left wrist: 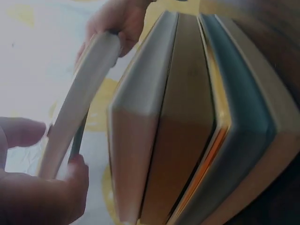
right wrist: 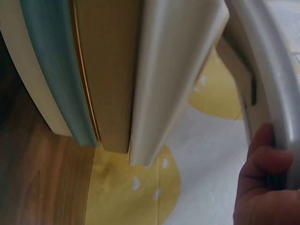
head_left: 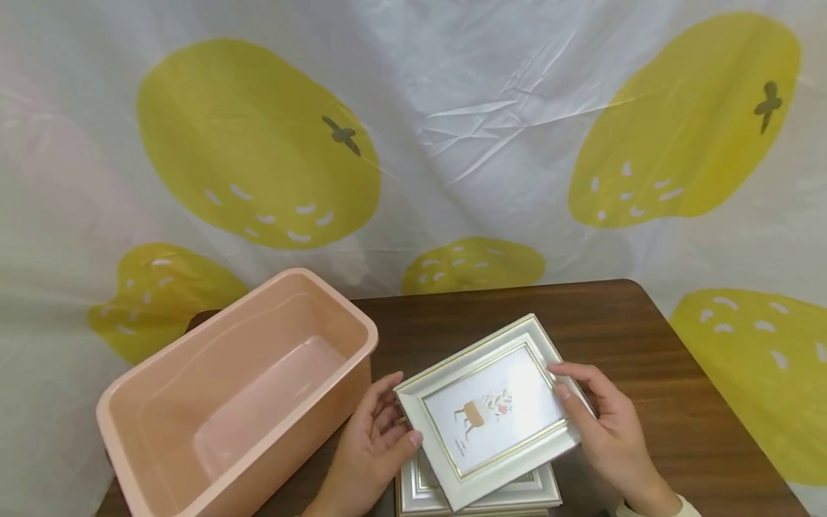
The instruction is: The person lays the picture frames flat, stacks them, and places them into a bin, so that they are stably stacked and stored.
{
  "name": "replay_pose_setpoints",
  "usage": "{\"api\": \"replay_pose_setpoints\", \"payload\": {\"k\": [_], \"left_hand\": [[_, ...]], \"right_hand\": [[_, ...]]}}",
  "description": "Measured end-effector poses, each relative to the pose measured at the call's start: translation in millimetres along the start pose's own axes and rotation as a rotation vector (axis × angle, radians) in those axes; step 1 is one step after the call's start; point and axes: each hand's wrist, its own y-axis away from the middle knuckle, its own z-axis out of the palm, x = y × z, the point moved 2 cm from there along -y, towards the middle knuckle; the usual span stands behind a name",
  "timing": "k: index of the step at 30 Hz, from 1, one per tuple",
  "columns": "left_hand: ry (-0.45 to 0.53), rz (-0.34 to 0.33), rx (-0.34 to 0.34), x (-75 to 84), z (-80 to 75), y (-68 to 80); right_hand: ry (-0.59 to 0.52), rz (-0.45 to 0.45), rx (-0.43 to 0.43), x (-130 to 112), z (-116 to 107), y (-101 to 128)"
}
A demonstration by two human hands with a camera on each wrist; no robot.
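A white picture frame (head_left: 474, 380) with gold trim and a small chair-and-flower print is held tilted over a stack of frames (head_left: 510, 497). My left hand (head_left: 365, 452) grips its left corner between thumb and fingers. The right hand (head_left: 610, 431) pinches the opposite edge. Seen edge-on in the left wrist view, the held frame (left wrist: 86, 89) is apart from the stack (left wrist: 187, 84), whose layers are white, brown, teal and cream. The right wrist view shows the right thumb and fingers (right wrist: 267, 164) around the held frame's rim (right wrist: 276, 70).
A deep pink plastic bin (head_left: 323, 420) stands to the left, with nothing seen inside. The dark wooden table (head_left: 678, 424) extends right of the frames. Behind it hangs a white cloth (head_left: 472, 136) printed with yellow fruit.
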Motion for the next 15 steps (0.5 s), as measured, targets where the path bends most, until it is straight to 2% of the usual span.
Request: {"api": "replay_pose_setpoints", "payload": {"k": [3,7,11,15], "left_hand": [[-0.006,-0.023,0.072,-1.1,4.9,1.4],[-0.031,-0.034,0.149,-1.1,5.7,3.2],[-0.048,-0.024,0.159,-1.9,2.3,4.7],[-0.051,-0.007,0.137,-3.2,-1.8,3.5]], "right_hand": [[0.043,0.051,0.025,0.1,4.5,6.6],[-0.011,0.084,-0.021,-0.7,10.4,11.9],[-0.032,0.086,-0.095,0.6,10.3,13.1],[0.063,0.051,-0.116,3.9,4.5,13.7]]}}
